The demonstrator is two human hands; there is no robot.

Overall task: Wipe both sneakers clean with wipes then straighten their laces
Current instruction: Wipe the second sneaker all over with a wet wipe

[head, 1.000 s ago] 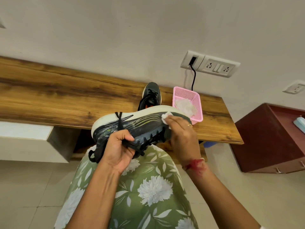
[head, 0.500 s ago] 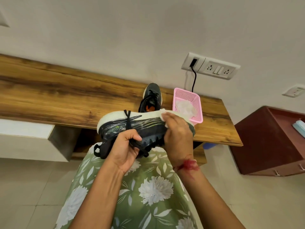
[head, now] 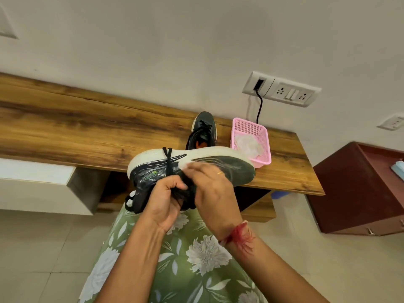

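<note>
A dark sneaker with a white sole (head: pixel 231 169) lies on its side above my lap, toe to the right. My left hand (head: pixel 166 197) grips it by the laced upper, and a black lace (head: pixel 168 158) runs over the sole. My right hand (head: pixel 209 186) presses a white wipe (head: pixel 185 165) against the sneaker's side near the middle; the wipe is blurred. The second dark sneaker (head: pixel 203 130) stands upright on the wooden shelf (head: pixel 76 132) behind, partly hidden by the held one.
A pink basket (head: pixel 261 136) with crumpled white wipes sits on the shelf at the right, under a wall socket panel (head: pixel 282 89) with a black cable. A dark red cabinet (head: pixel 358 191) stands at the right. Tiled floor lies below.
My right hand has slid the wipe leftward along the sneaker's side, from near the toe toward the middle. My left hand keeps the same grip; the sneaker has lifted slightly.
</note>
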